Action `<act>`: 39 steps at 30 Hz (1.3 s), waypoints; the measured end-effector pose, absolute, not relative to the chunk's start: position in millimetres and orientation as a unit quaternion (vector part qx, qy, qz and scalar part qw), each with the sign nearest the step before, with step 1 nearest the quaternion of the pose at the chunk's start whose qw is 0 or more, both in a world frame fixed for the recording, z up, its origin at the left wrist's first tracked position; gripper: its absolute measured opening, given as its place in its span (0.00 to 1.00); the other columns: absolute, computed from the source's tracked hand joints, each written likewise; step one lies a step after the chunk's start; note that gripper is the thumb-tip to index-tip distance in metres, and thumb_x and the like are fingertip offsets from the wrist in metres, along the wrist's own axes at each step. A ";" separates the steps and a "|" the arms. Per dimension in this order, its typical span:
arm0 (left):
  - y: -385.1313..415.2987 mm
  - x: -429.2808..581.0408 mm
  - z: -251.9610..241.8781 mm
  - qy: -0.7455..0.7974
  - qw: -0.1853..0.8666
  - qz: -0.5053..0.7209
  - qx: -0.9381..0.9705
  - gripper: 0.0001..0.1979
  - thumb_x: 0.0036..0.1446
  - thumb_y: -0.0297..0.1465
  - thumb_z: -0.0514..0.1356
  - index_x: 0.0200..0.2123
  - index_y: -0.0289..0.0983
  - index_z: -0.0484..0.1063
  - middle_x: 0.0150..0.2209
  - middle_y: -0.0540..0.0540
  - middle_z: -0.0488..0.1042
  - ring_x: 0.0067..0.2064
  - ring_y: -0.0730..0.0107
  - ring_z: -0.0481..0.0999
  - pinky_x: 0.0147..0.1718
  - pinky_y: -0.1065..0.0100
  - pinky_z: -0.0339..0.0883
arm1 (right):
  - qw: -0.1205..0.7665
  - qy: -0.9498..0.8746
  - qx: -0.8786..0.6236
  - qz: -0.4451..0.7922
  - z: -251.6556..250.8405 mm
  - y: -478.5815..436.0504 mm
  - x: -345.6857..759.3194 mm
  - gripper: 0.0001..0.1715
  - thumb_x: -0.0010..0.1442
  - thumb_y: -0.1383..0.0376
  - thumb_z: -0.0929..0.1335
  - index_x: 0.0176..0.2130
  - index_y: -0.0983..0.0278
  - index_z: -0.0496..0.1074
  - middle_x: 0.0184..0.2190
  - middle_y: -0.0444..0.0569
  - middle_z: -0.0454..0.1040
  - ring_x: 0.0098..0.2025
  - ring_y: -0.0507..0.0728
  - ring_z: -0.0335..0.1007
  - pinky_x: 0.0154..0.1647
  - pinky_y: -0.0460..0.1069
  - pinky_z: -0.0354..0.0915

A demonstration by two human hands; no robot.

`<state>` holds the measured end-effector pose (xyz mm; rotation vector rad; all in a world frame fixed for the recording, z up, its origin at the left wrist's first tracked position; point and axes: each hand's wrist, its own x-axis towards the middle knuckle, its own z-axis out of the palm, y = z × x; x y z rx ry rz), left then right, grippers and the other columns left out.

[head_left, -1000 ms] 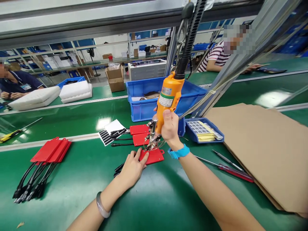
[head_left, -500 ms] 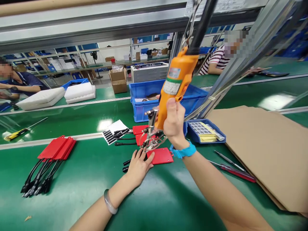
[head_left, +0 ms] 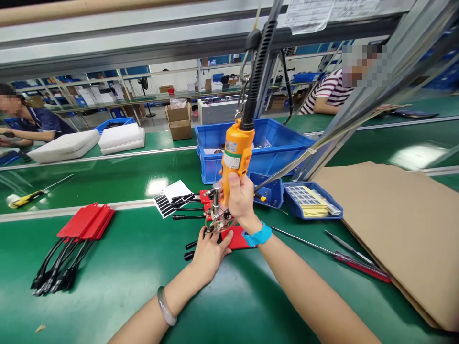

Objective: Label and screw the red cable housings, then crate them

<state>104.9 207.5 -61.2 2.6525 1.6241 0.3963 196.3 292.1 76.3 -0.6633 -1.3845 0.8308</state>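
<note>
On the green bench (head_left: 143, 267), a worker's right hand (head_left: 241, 198) is clenched around an orange electric screwdriver (head_left: 236, 153), tip down at a red plate (head_left: 238, 240). The left hand (head_left: 210, 251), fingers spread, presses flat on that plate's near edge. The tool's white-and-green label (head_left: 232, 160) is too small to read.

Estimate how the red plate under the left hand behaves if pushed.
The red plate looks flat and stiff, likely sliding on the glossy green belt rather than tipping; the left hand lies flat on it, perhaps for that. Its black cables look limp and would probably trail. Thin, so probably light.
</note>
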 end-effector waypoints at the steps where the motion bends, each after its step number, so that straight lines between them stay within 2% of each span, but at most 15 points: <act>1: 207.5 104.9 -61.7 0.519 0.003 0.126 0.845 0.23 0.64 0.39 0.53 0.61 0.47 0.60 0.57 0.39 0.68 0.57 0.52 0.68 0.56 0.45 0.62 | 0.643 -0.609 -0.290 0.363 73.2 291.5 195.6 0.27 0.63 0.43 0.62 0.37 0.65 0.66 0.19 0.41 0.65 0.18 0.49 0.61 0.18 0.45 0.61; 5: 203.9 103.1 -58.5 0.517 -0.006 0.125 0.847 0.23 0.64 0.38 0.54 0.62 0.44 0.60 0.56 0.37 0.68 0.58 0.50 0.66 0.56 0.46 0.61 | 0.663 -0.585 -0.265 0.385 76.6 283.2 202.8 0.28 0.62 0.43 0.63 0.40 0.66 0.67 0.20 0.42 0.66 0.18 0.50 0.62 0.17 0.45 0.61; 8: 201.2 101.0 -51.5 0.497 -0.013 0.129 0.858 0.24 0.64 0.35 0.54 0.62 0.41 0.59 0.56 0.35 0.65 0.57 0.49 0.65 0.52 0.49 0.65 | 0.693 -0.561 -0.246 0.381 106.5 271.2 218.0 0.28 0.61 0.43 0.64 0.42 0.65 0.69 0.21 0.43 0.66 0.18 0.50 0.62 0.15 0.45 0.61; 10: 203.4 100.4 -48.0 0.492 0.011 0.142 0.859 0.23 0.63 0.34 0.56 0.61 0.41 0.61 0.55 0.36 0.65 0.52 0.52 0.68 0.48 0.53 0.69 | 0.711 -0.558 -0.243 0.353 133.5 263.4 229.5 0.27 0.60 0.43 0.65 0.44 0.63 0.71 0.22 0.44 0.66 0.19 0.51 0.64 0.16 0.45 0.62; 14: 216.6 101.9 -50.9 0.510 0.105 0.201 0.830 0.24 0.56 0.41 0.64 0.55 0.43 0.68 0.48 0.42 0.66 0.46 0.61 0.70 0.44 0.61 0.71 | 0.717 -0.564 -0.249 0.323 164.3 253.2 244.8 0.27 0.61 0.43 0.65 0.45 0.60 0.73 0.23 0.46 0.67 0.20 0.51 0.64 0.17 0.46 0.63; 17: 223.7 103.5 -58.4 0.525 0.134 0.226 0.810 0.20 0.52 0.44 0.65 0.46 0.41 0.73 0.43 0.45 0.65 0.41 0.65 0.71 0.39 0.64 0.72 | 0.715 -0.552 -0.259 0.342 151.0 249.4 247.0 0.26 0.62 0.44 0.65 0.45 0.61 0.73 0.23 0.45 0.67 0.19 0.51 0.63 0.16 0.47 0.62; 19: 224.5 103.8 -62.1 0.524 0.138 0.242 0.805 0.20 0.52 0.43 0.66 0.44 0.38 0.73 0.42 0.45 0.64 0.38 0.66 0.72 0.37 0.64 0.72 | 0.707 -0.551 -0.260 0.359 132.3 248.1 245.8 0.24 0.63 0.46 0.64 0.44 0.61 0.72 0.22 0.44 0.67 0.19 0.51 0.64 0.17 0.46 0.62; 23: 222.6 103.1 -63.9 0.508 0.147 0.289 0.798 0.24 0.50 0.40 0.68 0.49 0.39 0.70 0.46 0.43 0.64 0.42 0.64 0.73 0.40 0.63 0.73 | 0.697 -0.554 -0.254 0.378 101.2 247.3 240.8 0.23 0.64 0.48 0.64 0.44 0.63 0.72 0.20 0.43 0.66 0.19 0.50 0.63 0.17 0.46 0.62; 29: 224.1 102.4 -67.9 0.496 0.165 0.306 0.796 0.27 0.50 0.41 0.68 0.53 0.43 0.68 0.48 0.42 0.65 0.47 0.59 0.72 0.45 0.59 0.72 | 0.698 -0.549 -0.265 0.375 88.0 246.0 235.8 0.24 0.63 0.47 0.64 0.42 0.65 0.70 0.21 0.44 0.67 0.19 0.51 0.64 0.18 0.46 0.63; 34: 225.7 100.8 -71.4 0.495 0.186 0.281 0.801 0.21 0.52 0.41 0.66 0.48 0.42 0.71 0.47 0.43 0.67 0.45 0.61 0.73 0.44 0.61 0.72 | 0.686 -0.572 -0.273 0.356 78.8 238.4 233.4 0.24 0.63 0.45 0.63 0.41 0.63 0.68 0.21 0.44 0.66 0.18 0.51 0.62 0.16 0.46 0.58; 39: 224.3 102.4 -64.0 0.497 0.180 0.264 0.806 0.18 0.58 0.39 0.60 0.51 0.42 0.69 0.48 0.43 0.67 0.45 0.63 0.72 0.45 0.61 0.71 | 0.697 -0.572 -0.251 0.354 66.4 232.2 232.7 0.24 0.64 0.46 0.63 0.41 0.64 0.68 0.21 0.44 0.66 0.17 0.50 0.59 0.16 0.45 0.55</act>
